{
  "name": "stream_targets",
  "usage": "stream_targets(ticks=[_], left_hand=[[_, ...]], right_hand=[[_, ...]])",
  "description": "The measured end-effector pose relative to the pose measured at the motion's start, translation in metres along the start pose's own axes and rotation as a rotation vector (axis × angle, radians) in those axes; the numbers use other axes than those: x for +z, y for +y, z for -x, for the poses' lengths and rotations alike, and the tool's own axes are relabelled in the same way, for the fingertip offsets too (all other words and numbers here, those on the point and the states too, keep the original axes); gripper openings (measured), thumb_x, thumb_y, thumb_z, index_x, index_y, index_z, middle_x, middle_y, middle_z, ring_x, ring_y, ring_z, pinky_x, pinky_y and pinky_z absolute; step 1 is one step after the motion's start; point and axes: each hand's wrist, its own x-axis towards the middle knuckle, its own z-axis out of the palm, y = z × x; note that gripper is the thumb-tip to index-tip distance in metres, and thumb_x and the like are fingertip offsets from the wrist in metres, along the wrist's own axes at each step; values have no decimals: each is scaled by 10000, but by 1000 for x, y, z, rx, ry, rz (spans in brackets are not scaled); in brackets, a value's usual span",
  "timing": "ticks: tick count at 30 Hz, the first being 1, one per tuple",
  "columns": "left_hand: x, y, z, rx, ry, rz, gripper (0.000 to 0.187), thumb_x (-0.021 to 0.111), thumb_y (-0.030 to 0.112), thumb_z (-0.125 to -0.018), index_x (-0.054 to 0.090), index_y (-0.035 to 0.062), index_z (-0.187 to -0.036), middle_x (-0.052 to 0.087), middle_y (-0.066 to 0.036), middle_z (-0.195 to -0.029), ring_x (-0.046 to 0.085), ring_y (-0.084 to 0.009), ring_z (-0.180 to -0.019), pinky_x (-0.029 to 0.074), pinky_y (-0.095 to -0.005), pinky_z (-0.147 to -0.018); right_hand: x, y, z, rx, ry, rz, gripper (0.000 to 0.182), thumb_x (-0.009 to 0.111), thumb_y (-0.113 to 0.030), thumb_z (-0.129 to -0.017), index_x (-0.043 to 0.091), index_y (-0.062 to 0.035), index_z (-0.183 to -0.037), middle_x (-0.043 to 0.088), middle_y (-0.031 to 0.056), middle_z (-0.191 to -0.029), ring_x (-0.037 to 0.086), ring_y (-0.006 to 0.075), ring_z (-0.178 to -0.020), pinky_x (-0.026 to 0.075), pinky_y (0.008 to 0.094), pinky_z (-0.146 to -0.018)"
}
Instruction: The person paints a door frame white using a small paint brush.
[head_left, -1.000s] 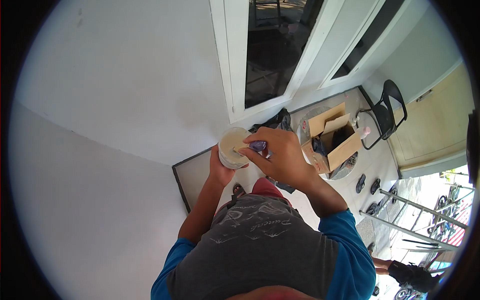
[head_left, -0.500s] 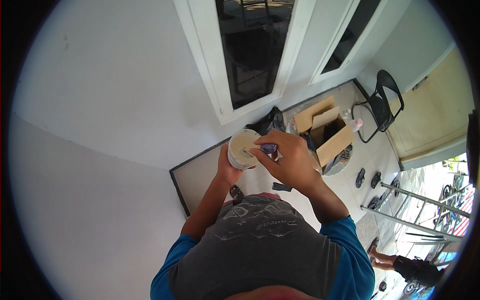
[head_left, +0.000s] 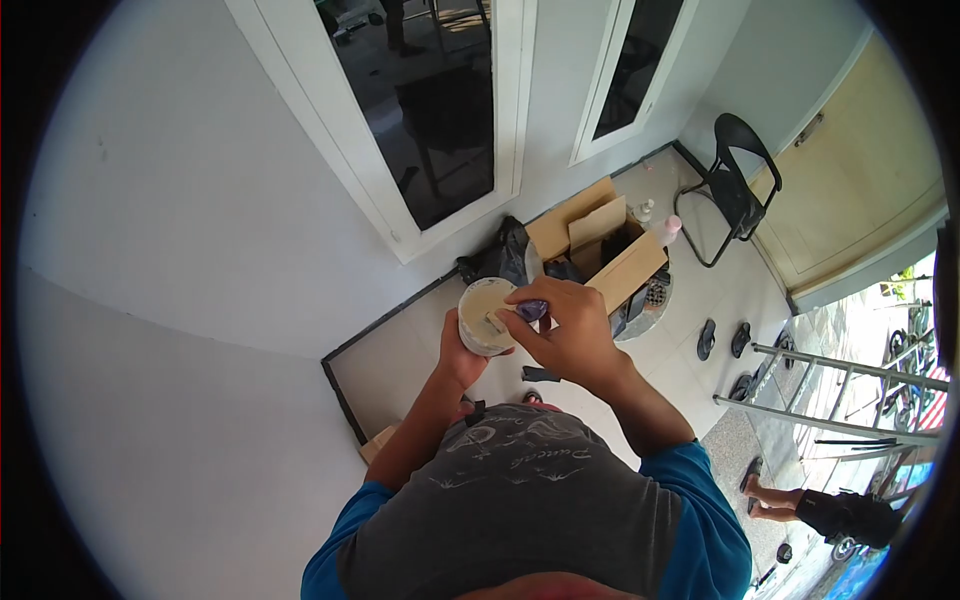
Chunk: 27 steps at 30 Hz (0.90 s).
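- Head view: left hand clamped round the tub, mouth facing up, probably to steady it.
- Right hand pinched on the tool, tip inside the tub; low grip likely for control.
- Tub aloft above the floor, out from its wall edge.
- Box beyond, near that edge.

One head-worn camera faces forward and down, close above the fingers. Beyond them, its view reaches a white-framed window.
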Motion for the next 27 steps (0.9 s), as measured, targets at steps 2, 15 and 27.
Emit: stream_targets(ticks=[2,15,27], left_hand=[[5,-12,-4,-19,38,-16,561,312,537,-982,490,142,-1338,565,-71,-1302,569,-261,-1182,501,-463,-949],[17,-42,-7,-87,205,-56,550,293,501,-941,536,176,-1313,602,-67,-1286,607,-298,-1130,525,-539,-816],[-16,28,-67,-120,59,-25,559,289,530,-946,535,189,-1315,602,-50,-1297,610,-268,-1129,554,-510,-771]], right_hand=[[-10,7,7,-9,26,-8,144,765,-123,-784,691,-13,-841,664,89,-737,598,177,-525,467,273,-486],[-37,36,29,240,123,-170,151,759,-134,-800,665,-15,-801,624,71,-612,556,103,-483,421,249,-460],[16,89,-23,545,402,-552,181,709,-128,-867,590,-15,-790,607,37,-611,549,88,-493,421,228,-471]])
